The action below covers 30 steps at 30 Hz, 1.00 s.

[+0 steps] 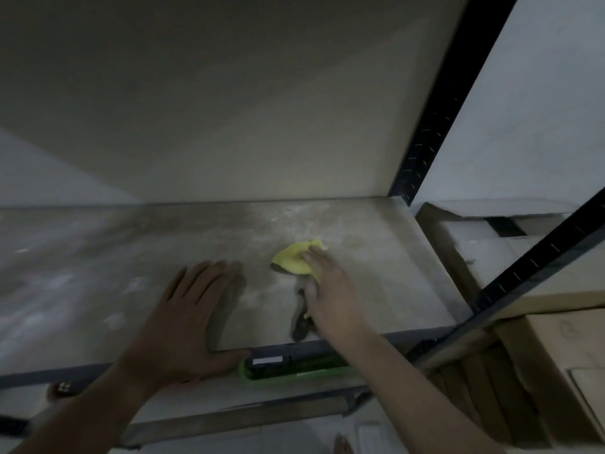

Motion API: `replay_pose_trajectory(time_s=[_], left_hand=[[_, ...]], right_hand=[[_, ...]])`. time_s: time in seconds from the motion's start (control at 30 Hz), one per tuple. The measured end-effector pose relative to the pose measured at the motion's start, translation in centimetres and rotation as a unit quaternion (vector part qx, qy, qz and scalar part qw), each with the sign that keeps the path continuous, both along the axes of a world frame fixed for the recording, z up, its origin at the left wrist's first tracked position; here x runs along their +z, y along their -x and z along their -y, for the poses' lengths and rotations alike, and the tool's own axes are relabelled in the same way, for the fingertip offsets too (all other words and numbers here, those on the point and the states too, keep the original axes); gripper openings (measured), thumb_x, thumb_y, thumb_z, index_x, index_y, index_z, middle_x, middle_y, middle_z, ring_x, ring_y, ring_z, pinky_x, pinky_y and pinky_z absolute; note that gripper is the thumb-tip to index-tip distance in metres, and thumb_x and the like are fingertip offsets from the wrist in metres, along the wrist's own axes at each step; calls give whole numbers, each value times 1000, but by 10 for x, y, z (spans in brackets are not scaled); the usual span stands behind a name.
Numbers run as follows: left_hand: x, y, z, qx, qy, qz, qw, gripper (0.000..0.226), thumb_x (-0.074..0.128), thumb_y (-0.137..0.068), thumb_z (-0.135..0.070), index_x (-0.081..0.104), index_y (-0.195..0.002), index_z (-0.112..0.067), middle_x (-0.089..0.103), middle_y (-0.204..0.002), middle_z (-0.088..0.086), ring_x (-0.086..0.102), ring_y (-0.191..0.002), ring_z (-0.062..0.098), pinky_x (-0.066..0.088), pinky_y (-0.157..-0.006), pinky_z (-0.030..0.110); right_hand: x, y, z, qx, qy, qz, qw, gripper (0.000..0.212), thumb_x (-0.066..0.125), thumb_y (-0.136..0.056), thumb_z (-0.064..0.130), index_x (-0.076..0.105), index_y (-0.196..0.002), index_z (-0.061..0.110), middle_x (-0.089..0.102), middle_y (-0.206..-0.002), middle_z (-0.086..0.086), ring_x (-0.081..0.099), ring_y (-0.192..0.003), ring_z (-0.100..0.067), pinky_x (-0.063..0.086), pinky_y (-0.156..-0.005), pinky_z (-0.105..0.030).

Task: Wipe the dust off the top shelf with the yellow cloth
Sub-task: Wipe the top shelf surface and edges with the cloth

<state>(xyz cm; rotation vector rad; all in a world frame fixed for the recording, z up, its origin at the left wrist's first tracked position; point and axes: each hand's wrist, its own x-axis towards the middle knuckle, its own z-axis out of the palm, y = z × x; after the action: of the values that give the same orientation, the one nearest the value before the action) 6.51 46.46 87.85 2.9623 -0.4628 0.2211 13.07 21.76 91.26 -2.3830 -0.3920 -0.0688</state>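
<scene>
The right hand (327,290) lays straight fingers on the yellow cloth (293,261), pressing it onto the dusty top shelf (376,257), right of centre. The left hand (193,309) rests flat, fingers spread, just inside the shelf's front edge. Bare shelf stretches away to the left. A black slotted upright (435,126) marks the right rear corner, with cardboard boxes (563,342) beyond. A green tray (294,371) shows below the front edge.

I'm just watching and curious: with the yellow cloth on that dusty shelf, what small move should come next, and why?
Probably slide the yellow cloth leftward under the right hand, toward the left hand resting flat on the top shelf: pale dusty smears show across that side.
</scene>
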Motion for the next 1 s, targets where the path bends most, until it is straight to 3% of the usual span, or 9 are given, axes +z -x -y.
replay_pose_trajectory(time_s=[0.07,0.13,0.23,0.43,0.67,0.73,0.8,0.9,1.0], left_hand=[[-2,1,-1,7,-10,-10,1000,122,48,-74,-94,29,-160,-9,23,-169,6,23,-155,29,11,-127,46],[-3,0,-2,10,-22,-27,999,124,46,-74,-95,27,-160,-8,19,-170,5,19,-156,27,10,-126,46],[-2,-1,-1,15,-29,-35,999,126,42,-73,-97,29,-160,-8,22,-170,5,20,-156,26,13,-124,48],[1,-2,-2,20,-30,-36,999,127,44,-70,-98,34,-158,-7,30,-166,7,28,-153,29,20,-120,52],[0,-1,-3,19,-18,-38,999,127,45,-70,-99,32,-159,-9,25,-169,5,22,-156,26,17,-122,51],[1,-1,-3,18,-21,-38,999,127,43,-71,-99,31,-159,-9,25,-168,5,22,-156,26,16,-120,50],[2,-1,-3,19,-15,-40,999,127,43,-70,-99,31,-159,-9,25,-168,5,21,-155,25,16,-119,50],[0,-2,-3,21,-4,-44,999,128,43,-69,-100,30,-160,-10,24,-169,3,18,-156,24,13,-120,49],[-1,-3,-3,18,-7,-40,999,128,45,-69,-100,31,-160,-11,24,-169,2,17,-156,24,13,-121,47]], right_hand=[[11,-20,33,-45,-31,22,998,47,49,-94,4,44,-139,15,47,-138,-9,58,-98,-14,38,-83,-8],[15,-54,76,-110,37,73,991,50,51,-92,6,42,-140,19,42,-142,-9,56,-109,-21,39,-86,-17],[5,-107,122,-204,86,22,975,50,49,-91,7,43,-140,18,35,-150,-10,49,-125,-29,42,-98,-31],[-3,-110,78,-173,195,20,965,39,48,-94,23,51,-131,11,59,-126,-16,59,-109,-31,47,-90,-35],[-9,-66,-29,104,47,49,992,48,47,-79,20,63,-124,16,61,-130,-2,61,-112,-19,41,-96,-21],[12,-80,-7,82,-49,4,995,41,48,-82,10,63,-121,9,67,-113,-6,67,-91,-9,48,-82,-16],[24,-108,32,-11,-81,-6,997,32,46,-88,9,62,-116,6,67,-93,-9,66,-69,-14,54,-66,-27],[24,-156,88,-148,94,-6,985,41,38,-92,22,52,-130,12,61,-120,-16,62,-99,-33,52,-84,-39],[8,-172,90,-156,222,-24,962,39,38,-95,18,50,-131,10,55,-131,-18,54,-115,-35,46,-95,-40]])
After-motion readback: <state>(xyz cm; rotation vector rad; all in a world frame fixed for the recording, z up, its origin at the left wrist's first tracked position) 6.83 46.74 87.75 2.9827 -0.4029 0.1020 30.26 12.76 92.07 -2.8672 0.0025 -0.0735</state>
